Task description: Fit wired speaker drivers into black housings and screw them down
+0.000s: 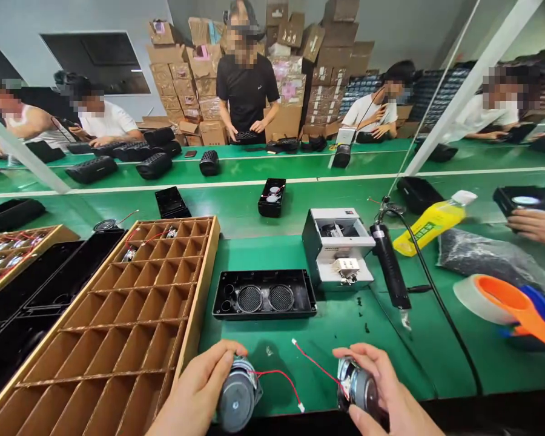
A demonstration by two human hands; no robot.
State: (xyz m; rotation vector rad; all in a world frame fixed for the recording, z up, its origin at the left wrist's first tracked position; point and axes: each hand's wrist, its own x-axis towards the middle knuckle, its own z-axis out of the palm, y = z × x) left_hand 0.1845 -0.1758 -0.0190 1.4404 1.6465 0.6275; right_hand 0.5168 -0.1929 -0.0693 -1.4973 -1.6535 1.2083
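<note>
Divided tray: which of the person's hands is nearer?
Left. The left hand is close beside the divided tray, at its right wall; the right hand is farther off to the right.

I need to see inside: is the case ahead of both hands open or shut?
Open: the case shows its inside, with two round meshes.

open bench [320, 392] before housing [260, 298], wires [315, 361] intruding

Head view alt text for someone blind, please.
The left hand and right hand each hold a speaker driver with red leads at a green workbench. Beyond lies a black speaker housing, partitioned tray to its left, electric screwdriver to its right.
</note>
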